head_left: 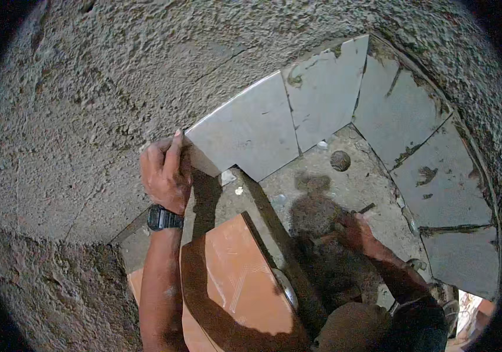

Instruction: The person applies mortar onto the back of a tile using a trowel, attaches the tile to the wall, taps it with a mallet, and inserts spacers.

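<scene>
My left hand (166,173), with a dark watch (164,217) on its wrist, is at the left end of a light grey wall tile (245,126). Its fingers are closed at the tile's edge, and the index finger lies by the upper corner; the thumb is hidden. This tile stands against the rough wall beside another grey tile (326,88). Low on the right, over the floor, my right hand (353,232) is in shadow, its fingers curled round something. A short dark bar (368,208) sticks out by that hand; I cannot make out the whole thing.
Several grey tiles (406,102) with mortar smears line the right wall. Orange-brown tiles (233,276) lie below my left hand, and a shiny rounded metal object (286,287) is beside them. A round drain (340,160) sits in the floor. Rough plaster (87,117) rises at left.
</scene>
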The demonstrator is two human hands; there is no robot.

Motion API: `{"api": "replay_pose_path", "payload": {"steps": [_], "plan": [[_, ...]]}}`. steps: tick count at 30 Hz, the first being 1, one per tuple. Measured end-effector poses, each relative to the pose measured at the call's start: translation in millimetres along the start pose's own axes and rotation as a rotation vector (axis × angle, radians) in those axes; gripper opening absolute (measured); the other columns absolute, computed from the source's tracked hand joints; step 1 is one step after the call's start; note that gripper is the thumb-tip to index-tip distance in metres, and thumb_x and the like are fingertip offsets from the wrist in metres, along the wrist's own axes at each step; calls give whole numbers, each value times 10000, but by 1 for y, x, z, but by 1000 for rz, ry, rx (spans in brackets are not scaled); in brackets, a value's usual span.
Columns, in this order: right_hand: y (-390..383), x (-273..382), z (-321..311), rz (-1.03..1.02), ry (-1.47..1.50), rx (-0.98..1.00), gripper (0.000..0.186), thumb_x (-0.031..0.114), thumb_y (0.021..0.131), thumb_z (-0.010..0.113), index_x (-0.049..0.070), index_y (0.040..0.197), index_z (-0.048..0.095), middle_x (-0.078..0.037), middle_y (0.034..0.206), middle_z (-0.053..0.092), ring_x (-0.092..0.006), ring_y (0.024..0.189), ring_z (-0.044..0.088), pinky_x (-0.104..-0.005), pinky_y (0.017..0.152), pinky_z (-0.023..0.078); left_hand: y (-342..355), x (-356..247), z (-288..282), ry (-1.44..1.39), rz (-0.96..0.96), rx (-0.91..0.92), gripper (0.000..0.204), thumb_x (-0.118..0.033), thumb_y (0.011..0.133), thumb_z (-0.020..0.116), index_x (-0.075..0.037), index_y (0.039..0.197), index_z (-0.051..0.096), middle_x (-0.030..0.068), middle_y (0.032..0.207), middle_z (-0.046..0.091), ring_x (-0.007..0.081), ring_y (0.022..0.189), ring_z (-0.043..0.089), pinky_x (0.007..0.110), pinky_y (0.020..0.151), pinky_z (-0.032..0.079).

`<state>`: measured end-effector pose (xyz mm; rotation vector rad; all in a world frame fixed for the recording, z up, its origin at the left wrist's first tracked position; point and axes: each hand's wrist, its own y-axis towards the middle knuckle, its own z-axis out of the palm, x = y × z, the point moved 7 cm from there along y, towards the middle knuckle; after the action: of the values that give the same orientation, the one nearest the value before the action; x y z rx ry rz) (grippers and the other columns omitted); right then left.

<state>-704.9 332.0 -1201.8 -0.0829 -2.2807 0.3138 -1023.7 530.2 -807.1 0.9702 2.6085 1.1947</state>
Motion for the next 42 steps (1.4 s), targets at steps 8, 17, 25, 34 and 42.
{"api": "replay_pose_path", "payload": {"steps": [8,17,25,34,42], "plan": [[54,109,-89,-204,-332,-44,439,422,859,623,97,1152,594,-142,1095,611,-338,1031,578,-456,871,466,0,-1,2,106,10,28,509,-130,731,742,-116,1228,629,109,945,574,318,866,529,415,770,449],[140,179,-145,-506,-568,1,516,594,796,632,117,987,585,-149,986,603,-361,947,599,-471,759,494,0,-5,4,198,-3,5,490,-225,741,769,-101,1193,628,117,865,499,327,815,492,430,721,428],[141,193,-131,-715,-518,-75,443,525,840,609,112,1000,612,-126,967,618,-345,907,619,-458,731,509,-2,-5,6,257,20,-7,500,-232,723,785,-112,1182,628,107,858,485,313,788,472,424,689,414],[102,125,-115,-450,75,-312,418,472,854,623,74,982,625,-157,828,655,-383,775,640,-478,682,514,-10,5,12,217,-76,85,555,-279,746,780,-114,1248,607,147,978,543,359,936,525,434,876,450],[64,42,-28,-126,-261,-24,411,415,883,618,108,1157,621,-173,822,607,-376,815,625,-485,706,485,-64,-26,12,191,-110,39,814,-363,680,846,-55,1338,478,238,1340,442,356,1180,489,456,989,396]]}}
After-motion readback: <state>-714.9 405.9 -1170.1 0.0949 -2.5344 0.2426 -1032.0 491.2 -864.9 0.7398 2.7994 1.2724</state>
